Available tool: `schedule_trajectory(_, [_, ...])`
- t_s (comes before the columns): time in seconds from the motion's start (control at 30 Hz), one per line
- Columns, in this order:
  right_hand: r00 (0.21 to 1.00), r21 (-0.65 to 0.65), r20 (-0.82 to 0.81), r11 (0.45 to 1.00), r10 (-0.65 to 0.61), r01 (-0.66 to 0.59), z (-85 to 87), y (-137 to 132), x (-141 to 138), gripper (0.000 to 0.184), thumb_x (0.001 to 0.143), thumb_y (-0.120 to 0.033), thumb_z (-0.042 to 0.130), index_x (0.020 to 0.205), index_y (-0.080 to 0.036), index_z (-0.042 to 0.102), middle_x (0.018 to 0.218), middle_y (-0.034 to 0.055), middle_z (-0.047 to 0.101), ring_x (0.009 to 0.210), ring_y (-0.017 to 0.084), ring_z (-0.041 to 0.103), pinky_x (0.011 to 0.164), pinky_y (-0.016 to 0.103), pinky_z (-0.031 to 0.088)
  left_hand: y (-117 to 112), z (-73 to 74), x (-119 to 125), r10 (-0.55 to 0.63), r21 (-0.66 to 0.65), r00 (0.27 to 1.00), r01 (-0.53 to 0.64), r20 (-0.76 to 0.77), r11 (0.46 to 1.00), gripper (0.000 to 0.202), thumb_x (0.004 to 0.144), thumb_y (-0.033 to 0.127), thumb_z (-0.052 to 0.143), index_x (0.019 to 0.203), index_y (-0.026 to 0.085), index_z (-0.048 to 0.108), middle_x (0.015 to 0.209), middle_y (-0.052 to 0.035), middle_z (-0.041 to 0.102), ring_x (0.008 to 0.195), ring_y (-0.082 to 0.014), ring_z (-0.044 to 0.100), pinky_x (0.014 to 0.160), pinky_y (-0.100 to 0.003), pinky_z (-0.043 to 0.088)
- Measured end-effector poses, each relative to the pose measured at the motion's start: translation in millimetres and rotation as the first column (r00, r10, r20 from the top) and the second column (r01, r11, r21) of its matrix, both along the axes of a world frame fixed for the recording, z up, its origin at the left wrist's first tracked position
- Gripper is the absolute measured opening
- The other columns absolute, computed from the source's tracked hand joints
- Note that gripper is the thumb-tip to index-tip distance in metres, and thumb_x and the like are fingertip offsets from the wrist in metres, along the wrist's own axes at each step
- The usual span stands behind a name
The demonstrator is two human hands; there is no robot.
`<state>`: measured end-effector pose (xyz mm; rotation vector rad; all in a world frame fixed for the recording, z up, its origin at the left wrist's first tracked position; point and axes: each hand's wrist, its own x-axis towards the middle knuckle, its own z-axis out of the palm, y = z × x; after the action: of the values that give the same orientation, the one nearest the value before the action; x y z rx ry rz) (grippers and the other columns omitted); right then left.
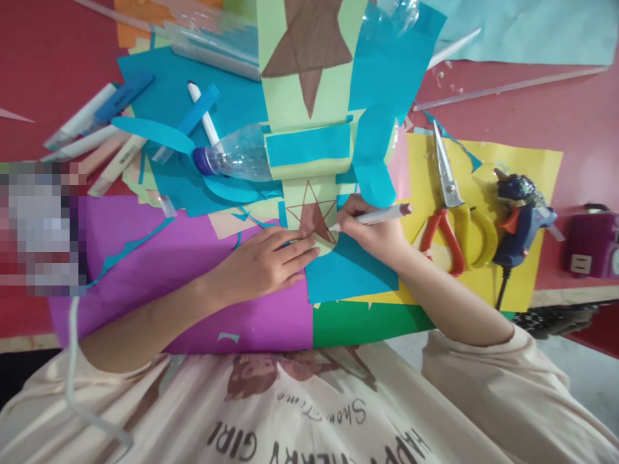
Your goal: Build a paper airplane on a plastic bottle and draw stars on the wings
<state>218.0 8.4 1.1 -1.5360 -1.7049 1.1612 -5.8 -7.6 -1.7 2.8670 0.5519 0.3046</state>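
Note:
My right hand (370, 229) grips a white marker (382, 215), its tip on a small star (316, 219) drawn in brown outline and partly coloured in. The star is on a pale green paper strip (294, 188). My left hand (278, 256) lies flat with fingers stretched over the strip's lower left edge. Farther up the strip is a larger brown star (309, 55). Between the two stars, a blue paper band (308, 145) lies across a clear plastic bottle (244, 154) with a purple cap, lying on its side.
Scissors (449, 193) with red and yellow handles and a blue glue gun (520, 225) lie on yellow paper (541, 187) to the right. Several markers (80, 116) are at left, above purple paper (193, 270). A purple box-shaped object (592, 245) stands far right.

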Motion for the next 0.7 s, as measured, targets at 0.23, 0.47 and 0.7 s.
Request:
schedule_trajectory(0.23, [0.997, -0.03, 0.013, 0.997, 0.075, -0.075, 1.3, 0.2, 3.0, 0.023, 0.067, -0.025, 0.045, 0.052, -0.022, 0.028, 0.047, -0.0062, 0.027, 0.048, 0.007, 0.024, 0.049, 0.026, 0.023, -0.1, -0.6, 0.3, -0.024, 0.015, 0.999, 0.023, 0.023, 1.0, 0.03, 0.098, 0.024, 0.047, 0.123, 0.013, 0.058, 0.124, -0.011, 0.064, 0.111, -0.0247, 0.06, 0.092, -0.041, 0.051])
schedule_trajectory(0.47, [0.99, -0.039, -0.14, 0.998, 0.034, -0.04, 2.6, -0.9, 2.9, 0.024, 0.067, -0.026, 0.045, 0.05, -0.023, 0.028, 0.047, -0.0052, 0.03, 0.049, 0.008, 0.027, 0.047, 0.025, 0.025, -0.5, -2.0, 0.3, -0.023, 0.035, 0.998, 0.021, 0.055, 0.999, 0.029, 0.098, 0.023, 0.047, 0.121, 0.011, 0.059, 0.123, -0.011, 0.065, 0.11, -0.025, 0.06, 0.09, -0.042, 0.051])
schedule_trajectory(0.7, [0.998, 0.014, -0.062, 0.999, -0.033, 0.034, -2.1, -0.5, -0.1, 0.026, 0.067, -0.019, 0.046, 0.053, -0.022, 0.024, 0.05, -0.006, 0.027, 0.051, 0.008, 0.024, 0.056, 0.028, 0.026, -1.5, 0.1, 0.5, -0.01, 0.014, 1.0, 0.01, 0.028, 1.0, 0.03, 0.098, 0.024, 0.048, 0.122, 0.012, 0.059, 0.123, -0.012, 0.064, 0.111, -0.0249, 0.059, 0.093, -0.042, 0.051])
